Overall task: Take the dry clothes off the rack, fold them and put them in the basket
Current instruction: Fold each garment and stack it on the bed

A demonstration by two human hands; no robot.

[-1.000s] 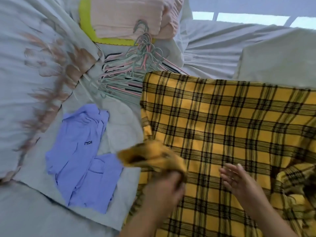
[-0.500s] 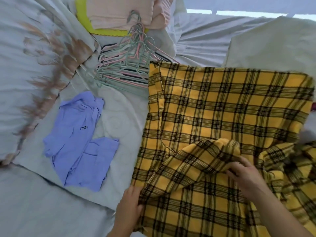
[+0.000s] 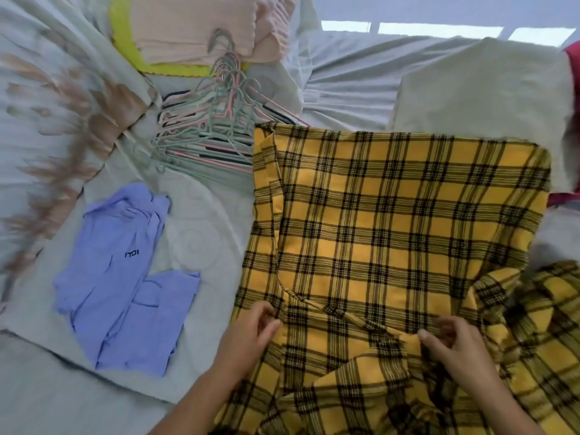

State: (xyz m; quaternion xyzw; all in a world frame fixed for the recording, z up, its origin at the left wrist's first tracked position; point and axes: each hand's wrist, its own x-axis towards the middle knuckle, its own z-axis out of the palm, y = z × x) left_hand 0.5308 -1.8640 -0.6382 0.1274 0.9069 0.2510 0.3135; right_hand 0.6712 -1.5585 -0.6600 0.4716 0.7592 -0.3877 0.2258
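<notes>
I log, lower centre, left hand [image 3: 251, 332] pinching the near-left edge of the yellow plaid cloth [image 3: 392, 215], lower right, right hand [image 3: 455, 348] gripping a bunched fold, cloth spread centre-right, lilac shirt [image 3: 125, 293] centre-left, hangers [image 3: 213, 133] upper centre.

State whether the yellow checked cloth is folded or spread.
Mostly spread: yellow checked cloth lies flat; left hand and right hand pinch its near edge.

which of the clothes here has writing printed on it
The lilac garment lying flat at the left, marked with small dark letters. The yellow plaid cloth and the folded peach cloth show none.
</notes>
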